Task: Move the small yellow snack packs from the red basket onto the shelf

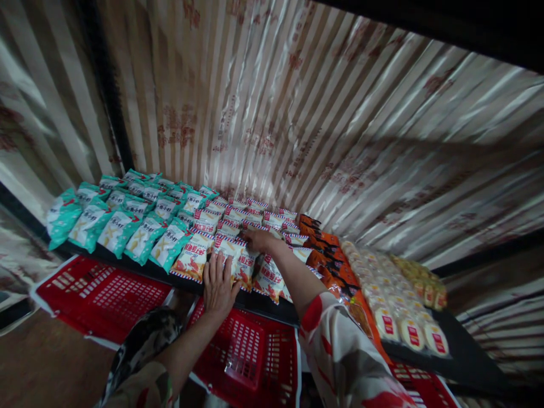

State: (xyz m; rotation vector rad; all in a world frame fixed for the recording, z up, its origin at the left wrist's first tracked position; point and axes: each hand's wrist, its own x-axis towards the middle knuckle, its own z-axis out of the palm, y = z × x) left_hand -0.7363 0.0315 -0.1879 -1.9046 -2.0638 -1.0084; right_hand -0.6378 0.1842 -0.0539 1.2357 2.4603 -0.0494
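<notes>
My left hand (pixel 220 286) lies with its fingers outstretched against the front of a white and orange snack bag (pixel 233 247) at the shelf's front edge. Farther in, my right hand (pixel 260 239) is closed, its bent fingers at the top of a snack bag in the same white group; the fingertips are partly hidden. Around both hands stand several rows of these bags with striped red and blue edges. Just left of my left hand sits another white snack bag (pixel 193 256) of this kind.
Teal snack bags (pixel 144 237) fill the shelf's left part. Orange packets (pixel 335 258), round wrapped cakes (pixel 411 333) and yellowish packets (pixel 428 290) line the right. Red baskets (pixel 106 297) sit below the black shelf (pixel 461 348). A striped, printed sheet (pixel 272 102) hangs behind.
</notes>
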